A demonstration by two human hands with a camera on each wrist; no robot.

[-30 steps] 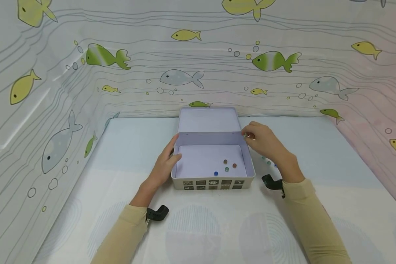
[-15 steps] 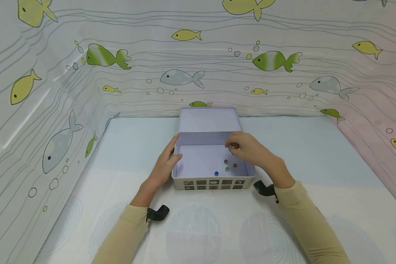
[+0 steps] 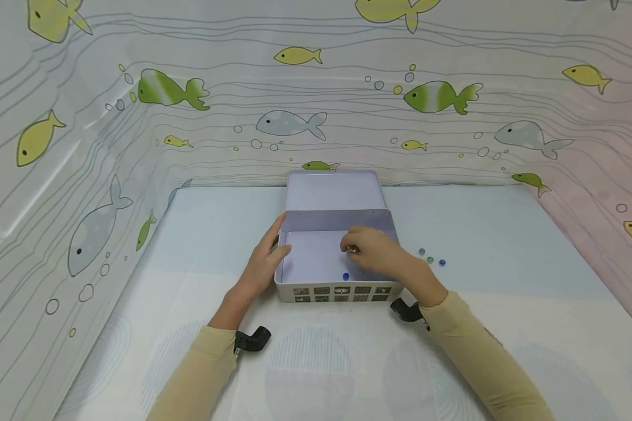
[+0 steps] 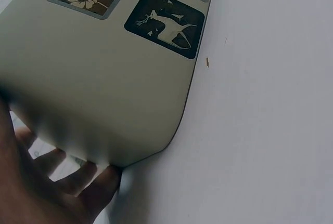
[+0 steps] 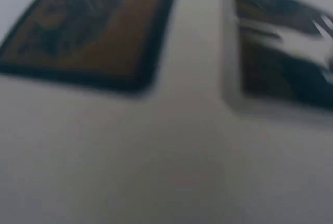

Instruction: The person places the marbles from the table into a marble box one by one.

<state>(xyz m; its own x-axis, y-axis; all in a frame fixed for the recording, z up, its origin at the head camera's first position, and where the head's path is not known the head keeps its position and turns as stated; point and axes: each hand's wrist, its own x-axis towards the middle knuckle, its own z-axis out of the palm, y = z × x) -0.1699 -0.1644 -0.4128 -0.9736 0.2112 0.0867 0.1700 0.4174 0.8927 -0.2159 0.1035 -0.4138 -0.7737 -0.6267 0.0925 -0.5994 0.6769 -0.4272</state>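
Observation:
A white tin box (image 3: 316, 292) with dark picture squares on its front stands on the table, its hinged lid (image 3: 332, 190) raised at the back. My left hand (image 3: 260, 260) grips the box's left wall, thumb over the rim; in the left wrist view its fingers (image 4: 101, 187) curl round the outside. Over the box's inside, my right hand (image 3: 374, 248) pinches a greenish glass marble (image 3: 351, 249). A blue marble (image 3: 346, 276) lies on the box floor. The right hand hides most of the other marbles there. Only the box's blurred front wall (image 5: 177, 146) fills the right wrist view.
Right of the box lie a pale marble (image 3: 422, 251), a green marble (image 3: 430, 259) and a blue marble (image 3: 442, 262) on the table. A fish-patterned sheet (image 3: 342, 105) rises behind and at both sides.
My right hand has moved left and down from the box's back right corner to above its floor, carrying the marble. The left hand and the box have stayed put.

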